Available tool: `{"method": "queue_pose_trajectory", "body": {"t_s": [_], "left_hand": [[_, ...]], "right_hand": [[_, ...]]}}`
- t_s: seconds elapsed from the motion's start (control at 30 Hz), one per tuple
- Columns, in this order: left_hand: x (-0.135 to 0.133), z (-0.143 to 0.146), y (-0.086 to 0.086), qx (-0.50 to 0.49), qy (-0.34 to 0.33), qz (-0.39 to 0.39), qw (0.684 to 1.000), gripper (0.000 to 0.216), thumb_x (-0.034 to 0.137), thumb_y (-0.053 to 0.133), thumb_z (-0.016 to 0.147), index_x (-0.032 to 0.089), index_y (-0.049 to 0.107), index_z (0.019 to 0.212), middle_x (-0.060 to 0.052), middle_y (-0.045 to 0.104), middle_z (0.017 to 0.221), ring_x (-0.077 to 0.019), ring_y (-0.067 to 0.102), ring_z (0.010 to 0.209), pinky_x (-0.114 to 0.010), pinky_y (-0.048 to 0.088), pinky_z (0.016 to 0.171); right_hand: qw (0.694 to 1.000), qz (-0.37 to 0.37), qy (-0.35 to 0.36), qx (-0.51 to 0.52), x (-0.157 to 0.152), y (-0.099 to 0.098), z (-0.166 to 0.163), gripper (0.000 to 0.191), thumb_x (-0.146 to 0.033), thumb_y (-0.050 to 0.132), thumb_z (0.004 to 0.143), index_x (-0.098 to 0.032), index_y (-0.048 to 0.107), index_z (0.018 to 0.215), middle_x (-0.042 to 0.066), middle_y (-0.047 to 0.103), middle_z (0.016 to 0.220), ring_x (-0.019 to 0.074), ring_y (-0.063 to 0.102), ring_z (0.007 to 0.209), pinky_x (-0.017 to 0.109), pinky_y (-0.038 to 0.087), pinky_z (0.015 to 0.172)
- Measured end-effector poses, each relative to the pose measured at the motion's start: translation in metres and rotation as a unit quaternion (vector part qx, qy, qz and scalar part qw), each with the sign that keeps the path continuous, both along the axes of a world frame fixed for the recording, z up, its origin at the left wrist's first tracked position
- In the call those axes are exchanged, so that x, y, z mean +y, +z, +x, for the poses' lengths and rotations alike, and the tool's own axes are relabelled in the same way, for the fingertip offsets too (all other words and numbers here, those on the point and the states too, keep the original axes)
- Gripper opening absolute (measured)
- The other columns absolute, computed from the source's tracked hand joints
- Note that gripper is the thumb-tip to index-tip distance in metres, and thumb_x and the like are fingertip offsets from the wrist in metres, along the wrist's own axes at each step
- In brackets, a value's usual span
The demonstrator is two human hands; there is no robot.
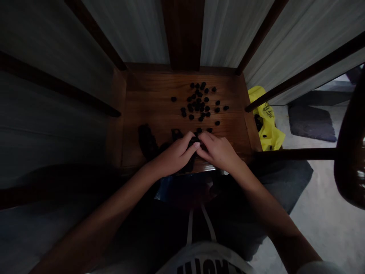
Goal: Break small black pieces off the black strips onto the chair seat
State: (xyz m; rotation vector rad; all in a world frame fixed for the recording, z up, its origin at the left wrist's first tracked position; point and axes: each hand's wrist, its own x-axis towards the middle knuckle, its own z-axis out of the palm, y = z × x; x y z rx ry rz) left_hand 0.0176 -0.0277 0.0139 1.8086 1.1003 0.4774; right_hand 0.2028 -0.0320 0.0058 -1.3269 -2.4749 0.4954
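Note:
My left hand (176, 153) and my right hand (218, 152) meet at the front of a varnished wooden seat (148, 91), their fingers closed around a small dark clump (195, 144). Its exact shape is mostly hidden by my fingers. Farther back, several small black pieces (198, 104) lie scattered in a loose pile on the wood. A few of them sit just beyond my fingertips. Left of my left hand lie a dark, shadowy object (147, 141) and a smaller dark piece (176, 134).
Dark wooden posts and rails surround the seat, with pale grey panels behind them. A yellow plastic bag (266, 120) lies beyond the right rail. A dark grey mat (310, 123) lies on the pale floor (319, 213). A dark rounded wooden post (352, 152) stands at the far right.

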Motion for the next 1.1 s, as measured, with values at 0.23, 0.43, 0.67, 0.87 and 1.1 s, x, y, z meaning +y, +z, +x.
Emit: {"method": "queue_pose_trajectory", "body": {"t_s": [0.23, 0.43, 0.67, 0.87, 1.1], "left_hand": [[0.007, -0.003, -0.002, -0.030, 0.045, 0.012, 0.998, 0.026, 0.042, 0.051, 0.092, 0.020, 0.061, 0.102, -0.003, 0.068, 0.097, -0.0179, 0.062, 0.089, -0.030, 0.047, 0.079], [0.010, -0.008, -0.006, -0.025, 0.051, 0.037, 0.998, 0.029, 0.041, 0.056, 0.090, 0.018, 0.068, 0.077, 0.002, 0.066, 0.067, -0.0133, 0.060, 0.067, -0.025, 0.044, 0.067], [0.010, -0.010, 0.001, -0.010, 0.028, 0.068, 0.997, 0.024, 0.036, 0.056, 0.089, 0.018, 0.069, 0.081, 0.001, 0.067, 0.073, -0.0133, 0.060, 0.069, -0.025, 0.042, 0.064], [0.012, -0.015, 0.006, -0.048, 0.027, 0.024, 0.998, 0.021, 0.037, 0.062, 0.084, 0.018, 0.070, 0.080, 0.002, 0.066, 0.071, -0.0121, 0.058, 0.066, -0.023, 0.044, 0.062], [0.012, -0.013, 0.003, -0.082, 0.000, -0.045, 0.996, 0.017, 0.032, 0.064, 0.080, 0.015, 0.068, 0.077, 0.002, 0.062, 0.069, -0.0106, 0.058, 0.067, -0.020, 0.044, 0.060]], "right_hand": [[0.997, -0.026, -0.029, 0.065, 0.002, 0.002, 0.005, 0.020, -0.036, 0.048, 0.093, -0.018, 0.050, 0.085, 0.001, 0.060, 0.080, 0.0115, 0.051, 0.065, 0.025, 0.031, 0.059], [0.996, -0.036, -0.041, 0.074, 0.003, 0.002, 0.004, 0.023, -0.038, 0.047, 0.094, -0.018, 0.049, 0.082, 0.000, 0.058, 0.077, 0.0096, 0.047, 0.061, 0.024, 0.029, 0.057], [0.982, -0.120, 0.010, 0.146, 0.004, 0.010, 0.004, 0.026, -0.034, 0.049, 0.094, -0.019, 0.043, 0.074, -0.003, 0.049, 0.068, 0.0087, 0.045, 0.061, 0.023, 0.030, 0.058], [0.943, -0.213, 0.043, 0.252, 0.005, 0.015, 0.006, 0.028, -0.035, 0.046, 0.096, -0.019, 0.044, 0.073, -0.004, 0.043, 0.065, 0.0084, 0.041, 0.060, 0.022, 0.032, 0.058], [0.905, -0.308, 0.049, 0.289, 0.003, 0.013, 0.006, 0.027, -0.033, 0.047, 0.093, -0.018, 0.044, 0.071, -0.005, 0.042, 0.060, 0.0079, 0.039, 0.056, 0.021, 0.029, 0.054]]}}
